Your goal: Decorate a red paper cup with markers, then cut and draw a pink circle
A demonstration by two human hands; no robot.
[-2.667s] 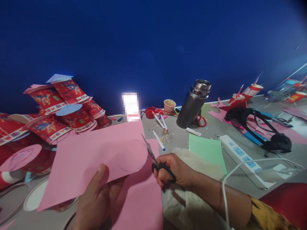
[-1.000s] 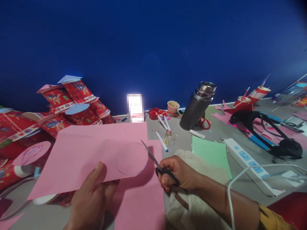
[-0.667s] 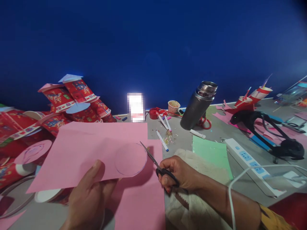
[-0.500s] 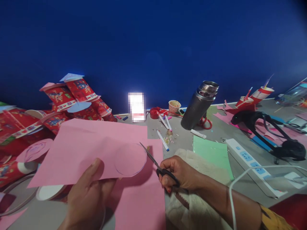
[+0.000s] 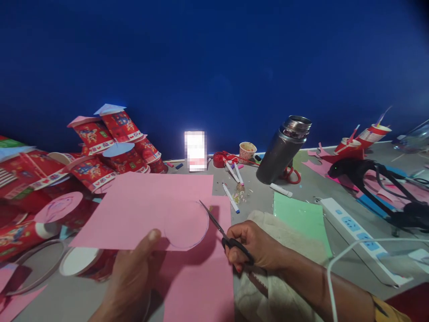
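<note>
Between thumb and fingers, my left hand (image 5: 134, 268) grips the near edge of a pink paper sheet (image 5: 134, 201); the fingers underneath are hidden. A drawn circle (image 5: 187, 226) shows at the sheet's right end, its right side lying along the cut edge. In my right hand (image 5: 251, 246) are scissors (image 5: 219, 228) with black handles. Their blades look nearly closed and lie at the circle's upper right edge. Under the held sheet, a second pink sheet (image 5: 201, 286) lies on the table.
Red paper cups (image 5: 94, 172) crowd the left. A dark flask (image 5: 283, 150), markers (image 5: 231, 197) and a small patterned cup (image 5: 247, 152) stand or lie toward the blue wall. Right of my hand are a green sheet (image 5: 298, 219), a beige cloth (image 5: 284, 281) and a white power strip (image 5: 357, 232) with a cable.
My left hand has shifted right along the pink sheet's near edge, and the sheet has turned slightly. The scissors keep their place beside the circle. The whole view has slid a little.
</note>
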